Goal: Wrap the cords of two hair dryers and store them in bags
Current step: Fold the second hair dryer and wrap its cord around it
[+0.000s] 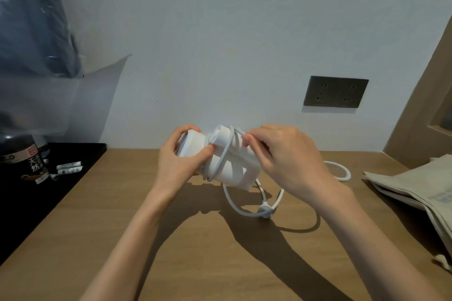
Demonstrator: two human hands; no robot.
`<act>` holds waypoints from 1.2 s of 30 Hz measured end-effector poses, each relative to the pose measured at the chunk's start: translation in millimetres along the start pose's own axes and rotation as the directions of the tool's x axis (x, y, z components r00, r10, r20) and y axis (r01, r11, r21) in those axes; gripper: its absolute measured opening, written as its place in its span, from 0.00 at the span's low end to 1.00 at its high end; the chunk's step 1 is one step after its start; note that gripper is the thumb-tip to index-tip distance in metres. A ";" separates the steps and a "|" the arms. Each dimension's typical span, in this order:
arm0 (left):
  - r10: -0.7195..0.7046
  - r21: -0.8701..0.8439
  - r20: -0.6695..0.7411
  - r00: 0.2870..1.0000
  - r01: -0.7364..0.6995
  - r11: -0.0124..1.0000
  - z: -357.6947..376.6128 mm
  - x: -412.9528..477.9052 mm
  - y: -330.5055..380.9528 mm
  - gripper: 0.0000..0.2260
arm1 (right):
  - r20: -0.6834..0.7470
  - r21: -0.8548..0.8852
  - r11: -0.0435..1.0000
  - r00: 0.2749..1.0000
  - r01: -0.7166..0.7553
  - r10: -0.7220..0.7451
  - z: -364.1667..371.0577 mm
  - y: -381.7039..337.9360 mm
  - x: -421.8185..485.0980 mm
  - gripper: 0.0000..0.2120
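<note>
A white hair dryer (227, 168) is held just above the wooden table (195, 252), near the wall. My left hand (182, 156) grips its left end, thumb pressed against the body. My right hand (281, 154) pinches the white cord (226, 154) at the top of the dryer, where a few turns lie around the body. The loose cord trails down to the table and ends in a white plug (265, 211). A further loop of white cord (342, 171) lies behind my right wrist. Beige cloth bags (415, 188) lie flat at the table's right edge.
A black tray (36, 198) at the left carries a dark bottle (22, 156) and small white sachets (69, 168). A dark wall socket panel (336, 92) sits above the table. A plastic-wrapped dark object (36, 32) hangs at the upper left. A wooden frame (420, 110) stands at the right.
</note>
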State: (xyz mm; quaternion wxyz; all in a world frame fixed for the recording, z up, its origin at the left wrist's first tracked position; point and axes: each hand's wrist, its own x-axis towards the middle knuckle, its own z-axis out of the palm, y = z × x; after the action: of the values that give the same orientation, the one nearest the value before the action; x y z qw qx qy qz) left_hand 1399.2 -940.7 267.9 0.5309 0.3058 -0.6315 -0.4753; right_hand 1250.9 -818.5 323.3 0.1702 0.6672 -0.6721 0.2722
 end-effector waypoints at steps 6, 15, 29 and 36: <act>-0.017 -0.069 -0.169 0.985 0.005 0.998 -2.7 2.4 -0.4 0.14 | -0.078 0.118 0.993 0.997 0.028 -0.018 25.5 -12.1 -12.1 0.13; -0.169 -0.306 -0.278 0.946 0.079 0.949 4.7 0.3 4.7 0.12 | 0.059 0.373 0.924 0.996 -0.077 0.059 66.5 -13.8 -17.9 0.13; -0.358 -0.552 -0.028 0.933 0.284 0.784 8.5 -0.4 8.6 0.11 | 0.299 0.696 0.672 0.953 -0.253 0.049 73.3 7.2 -19.0 0.18; -0.400 -0.555 0.091 0.912 0.380 0.740 9.2 -1.1 8.3 0.05 | 0.439 0.594 0.710 0.892 -0.377 0.107 59.7 32.7 -19.1 0.21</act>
State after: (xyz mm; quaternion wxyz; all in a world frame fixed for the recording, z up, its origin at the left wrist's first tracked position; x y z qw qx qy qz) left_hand 1391.7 -934.2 275.2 0.4962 0.2694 -0.3762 -0.7346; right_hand 1227.6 -839.8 260.1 -0.2475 0.6264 -0.6328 0.3820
